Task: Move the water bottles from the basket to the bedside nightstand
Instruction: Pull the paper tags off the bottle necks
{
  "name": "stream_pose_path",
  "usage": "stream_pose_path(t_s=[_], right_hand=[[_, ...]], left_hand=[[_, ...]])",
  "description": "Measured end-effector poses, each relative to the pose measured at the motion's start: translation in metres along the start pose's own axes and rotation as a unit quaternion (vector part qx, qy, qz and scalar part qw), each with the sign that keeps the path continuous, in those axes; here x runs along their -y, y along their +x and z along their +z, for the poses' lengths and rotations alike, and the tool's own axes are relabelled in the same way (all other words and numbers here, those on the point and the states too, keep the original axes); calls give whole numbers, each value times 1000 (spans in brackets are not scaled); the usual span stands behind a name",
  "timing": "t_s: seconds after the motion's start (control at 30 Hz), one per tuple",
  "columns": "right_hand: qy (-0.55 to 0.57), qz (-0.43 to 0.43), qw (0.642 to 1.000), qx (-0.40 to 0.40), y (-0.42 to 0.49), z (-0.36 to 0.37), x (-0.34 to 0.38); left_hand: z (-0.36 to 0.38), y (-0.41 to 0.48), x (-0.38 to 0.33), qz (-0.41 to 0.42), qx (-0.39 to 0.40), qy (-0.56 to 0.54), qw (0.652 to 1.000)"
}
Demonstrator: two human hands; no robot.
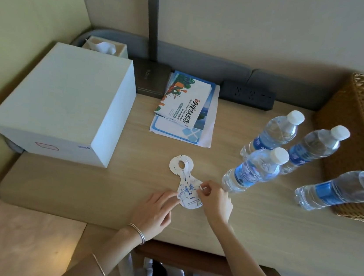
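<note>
1. Shows four water bottles (pixel 255 169) standing upright at centre right of the frame, on the wooden table top (pixel 124 188), presumably the nightstand, just beside the wicker basket (pixel 356 127) at the right edge.
2. Lower centre: right hand (pixel 214 201) pinching the right edge of a paper bottle-neck tag (pixel 184 184) lying flat; left hand (pixel 155 212) touching its lower left edge, pinch or press impossible to tell.
3. Judging by this, bottles already out of the basket; tagging step in hand.
4. Next move likely calls for lifting the tag and threading its round hole over the nearest cap while steadying that bottle.
</note>
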State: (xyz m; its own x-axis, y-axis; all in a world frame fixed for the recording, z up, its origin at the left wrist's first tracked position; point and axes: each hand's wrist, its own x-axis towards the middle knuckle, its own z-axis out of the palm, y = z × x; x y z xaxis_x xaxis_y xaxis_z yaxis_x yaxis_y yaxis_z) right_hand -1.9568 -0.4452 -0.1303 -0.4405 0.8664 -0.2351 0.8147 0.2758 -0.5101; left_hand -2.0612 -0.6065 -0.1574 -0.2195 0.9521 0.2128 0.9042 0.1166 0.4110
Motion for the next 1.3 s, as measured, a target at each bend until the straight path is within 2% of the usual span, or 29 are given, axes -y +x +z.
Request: stream_pose_path(t_s=[0.17,0.3,0.5,0.67,0.97,1.13,1.3], right_hand=[[-44,-41,998,-20,1,0,3],[4,-25,999,-32,-6,-9,-4],[89,4,984,-157,-36,-53,-51],[118,11,964,-236,-46,-96,-92],[99,42,960,-259,-33,-134,-145],[122,51,958,-255,-24,-146,-162],[135,37,959,-246,-17,-150,-178]], left_hand=[[6,11,-4,34,34,17,999],[8,15,-3,27,27,7,999],[11,26,-1,50,9,22,998],[16,57,-24,50,-13,-22,998],[41,131,-91,-50,-48,-105,992],[65,148,-111,-148,-81,-170,971],[82,158,-117,-199,-111,-228,946]])
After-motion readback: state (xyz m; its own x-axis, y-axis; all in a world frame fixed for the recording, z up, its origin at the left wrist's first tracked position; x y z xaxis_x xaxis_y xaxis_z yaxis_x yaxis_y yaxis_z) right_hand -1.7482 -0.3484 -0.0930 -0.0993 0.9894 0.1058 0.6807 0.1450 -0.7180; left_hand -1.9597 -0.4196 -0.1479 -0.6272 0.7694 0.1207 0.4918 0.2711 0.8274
